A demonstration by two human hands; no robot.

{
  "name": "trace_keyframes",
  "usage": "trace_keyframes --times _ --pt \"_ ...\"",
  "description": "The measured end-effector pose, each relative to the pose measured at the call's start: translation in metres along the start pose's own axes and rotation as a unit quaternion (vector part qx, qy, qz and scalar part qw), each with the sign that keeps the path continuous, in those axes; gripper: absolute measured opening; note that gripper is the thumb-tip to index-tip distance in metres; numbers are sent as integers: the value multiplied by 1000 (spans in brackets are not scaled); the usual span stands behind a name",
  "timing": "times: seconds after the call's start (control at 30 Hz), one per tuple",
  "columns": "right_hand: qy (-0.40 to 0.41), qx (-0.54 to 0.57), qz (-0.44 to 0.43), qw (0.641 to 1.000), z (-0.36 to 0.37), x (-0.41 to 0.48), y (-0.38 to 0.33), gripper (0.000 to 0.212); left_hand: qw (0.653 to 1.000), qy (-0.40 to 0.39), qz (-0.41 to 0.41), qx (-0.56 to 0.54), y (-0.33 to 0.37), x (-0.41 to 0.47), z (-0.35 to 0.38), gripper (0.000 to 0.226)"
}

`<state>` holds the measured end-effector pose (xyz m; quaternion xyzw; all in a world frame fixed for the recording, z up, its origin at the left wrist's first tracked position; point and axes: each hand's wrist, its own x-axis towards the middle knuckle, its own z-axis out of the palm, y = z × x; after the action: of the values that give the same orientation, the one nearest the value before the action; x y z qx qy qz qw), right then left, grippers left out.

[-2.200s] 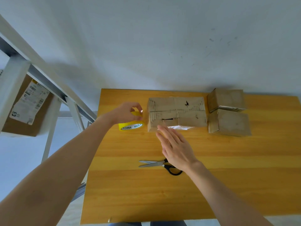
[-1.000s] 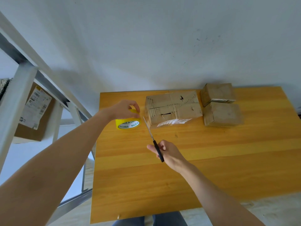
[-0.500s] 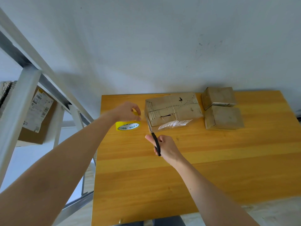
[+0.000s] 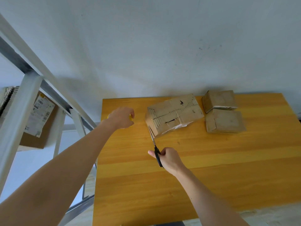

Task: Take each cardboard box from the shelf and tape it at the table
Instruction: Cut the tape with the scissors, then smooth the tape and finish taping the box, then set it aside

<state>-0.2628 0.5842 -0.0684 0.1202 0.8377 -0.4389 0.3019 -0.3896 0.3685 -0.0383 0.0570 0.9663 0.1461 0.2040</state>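
A long, worn cardboard box (image 4: 175,114) lies on the wooden table (image 4: 203,168), its left end turned toward me. My right hand (image 4: 169,159) grips black-handled scissors (image 4: 154,147), whose blades point up at the box's near left corner. My left hand (image 4: 122,117) curls over the yellow tape roll (image 4: 130,117), which is almost wholly hidden beneath it, left of the box.
Two smaller cardboard boxes (image 4: 224,120) sit side by side at the table's back right. A white metal shelf frame (image 4: 24,98) stands on the left and holds a labelled cardboard box (image 4: 39,121). A grey wall backs the table.
My right hand picked the scissors up from the table and brought their blades to the box's left corner. The left hand drew the tape roll further left. The box has turned slightly.
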Motion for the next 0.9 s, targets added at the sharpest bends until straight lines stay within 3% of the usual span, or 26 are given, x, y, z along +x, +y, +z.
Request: trace_keyframes --times 0.13,0.33,0.63,0.9 --pt "8 -134 28 991 11 9 14 44 996 14 -12 -89 -3 -10 4 23" --pt "62 -304 -3 951 16 8 15 34 978 -13 -22 -209 -2 -27 3 19" --pt "96 -407 -46 907 21 3 23 25 953 -34 -20 -302 3 -47 -3 20" --pt "85 -399 -62 911 26 -3 29 23 945 -51 -6 -323 10 -65 -12 18"
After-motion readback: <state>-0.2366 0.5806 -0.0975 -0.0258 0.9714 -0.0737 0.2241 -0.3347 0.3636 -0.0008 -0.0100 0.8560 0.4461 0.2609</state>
